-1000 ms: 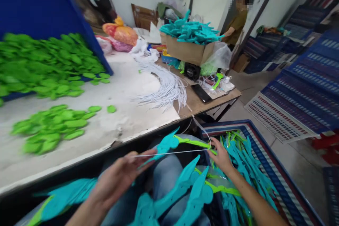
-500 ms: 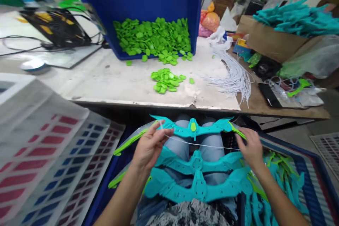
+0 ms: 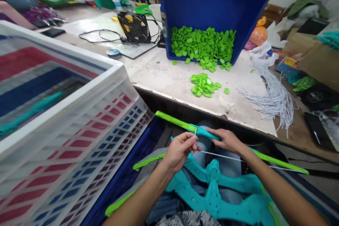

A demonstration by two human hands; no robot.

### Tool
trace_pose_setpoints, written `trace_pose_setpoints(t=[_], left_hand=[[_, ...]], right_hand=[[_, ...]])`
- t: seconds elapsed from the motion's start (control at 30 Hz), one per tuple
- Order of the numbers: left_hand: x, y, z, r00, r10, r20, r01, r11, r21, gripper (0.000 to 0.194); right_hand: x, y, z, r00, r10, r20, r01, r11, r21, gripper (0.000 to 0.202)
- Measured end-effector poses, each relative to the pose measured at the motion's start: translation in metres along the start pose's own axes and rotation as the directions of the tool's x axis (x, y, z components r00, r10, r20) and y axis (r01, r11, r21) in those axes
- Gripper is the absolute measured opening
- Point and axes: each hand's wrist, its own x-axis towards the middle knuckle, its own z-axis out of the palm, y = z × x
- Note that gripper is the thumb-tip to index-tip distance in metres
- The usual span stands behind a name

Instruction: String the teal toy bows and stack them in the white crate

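Observation:
A teal and green bow-shaped plastic piece (image 3: 176,121) lies across above my knees, seen nearly edge-on. My left hand (image 3: 182,148) pinches the end of a white cord (image 3: 222,155) just below the piece's green left arm. The cord runs to the right, passing behind my right forearm, toward the green right tip. My right hand (image 3: 225,139) grips the teal middle of the piece, fingers wrapped over it. Below, on my lap, rest more teal bow-shaped pieces (image 3: 209,197) with green tips.
A blue bin (image 3: 212,3) on the worktable (image 3: 159,81) holds many green pieces, with a small pile (image 3: 203,84) in front. White cords (image 3: 278,95) lie at right. A white crate (image 3: 113,113) stands at left, and a black fan (image 3: 135,28) sits behind.
The view has swung left. The held piece has turned edge-on. My right hand has moved from its right end to its middle, and my left hand has brought the cord end close to it.

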Motion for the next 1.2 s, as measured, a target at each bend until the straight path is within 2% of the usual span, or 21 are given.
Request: trace_pose_setpoints(t=[0.07, 0.17, 0.2, 0.27, 0.37, 0.5, 0.8, 0.93, 1.03, 1.13, 1.2], left_hand=[[0.004, 0.009, -0.011, 0.981, 0.125, -0.147, -0.117, 0.991, 0.063, 0.035], [0.016, 0.027, -0.029, 0.879, 0.349, -0.325, -0.282, 0.930, 0.234, 0.030], [0.021, 0.034, -0.033, 0.848, 0.407, -0.341, -0.312, 0.901, 0.300, 0.028], [0.031, 0.046, -0.039, 0.824, 0.471, -0.315, -0.324, 0.848, 0.420, 0.026], [0.046, 0.063, -0.039, 0.840, 0.487, -0.240, -0.295, 0.781, 0.551, 0.026], [0.062, 0.076, -0.031, 0.853, 0.491, -0.174, -0.286, 0.721, 0.632, 0.025], [0.071, 0.081, -0.032, 0.849, 0.511, -0.138, -0.300, 0.680, 0.669, 0.022], [0.073, 0.083, -0.030, 0.866, 0.483, -0.128, -0.320, 0.733, 0.600, 0.021], [0.079, 0.086, -0.030, 0.896, 0.433, -0.093, -0.348, 0.819, 0.457, 0.034], [0.082, 0.088, -0.029, 0.926, 0.364, -0.103, -0.303, 0.876, 0.376, 0.035], [0.078, 0.087, -0.028, 0.929, 0.337, -0.154, -0.261, 0.889, 0.377, 0.028]], right_hand=[[-0.003, 0.011, -0.007, 0.996, 0.053, 0.078, -0.065, 0.983, 0.170, 0.050], [-0.003, 0.023, -0.006, 0.990, 0.099, 0.096, -0.126, 0.932, 0.341, 0.050], [-0.003, 0.025, -0.005, 0.991, 0.104, 0.084, -0.128, 0.921, 0.369, 0.050], [-0.003, 0.027, -0.003, 0.992, 0.110, 0.067, -0.128, 0.910, 0.394, 0.050], [-0.004, 0.027, -0.003, 0.990, 0.128, 0.053, -0.138, 0.906, 0.400, 0.050], [-0.006, 0.026, -0.003, 0.988, 0.143, 0.053, -0.153, 0.901, 0.406, 0.049], [-0.008, 0.026, -0.003, 0.995, 0.092, 0.043, -0.101, 0.926, 0.365, 0.050], [-0.007, 0.025, -0.002, 0.995, 0.086, 0.044, -0.096, 0.939, 0.330, 0.050], [-0.011, 0.023, -0.001, 0.997, 0.073, 0.032, -0.079, 0.947, 0.311, 0.050], [-0.017, 0.018, -0.005, 0.999, 0.030, 0.030, -0.037, 0.965, 0.259, 0.050], [-0.014, 0.013, -0.013, 0.998, 0.005, -0.070, 0.007, 0.985, 0.172, 0.048]])
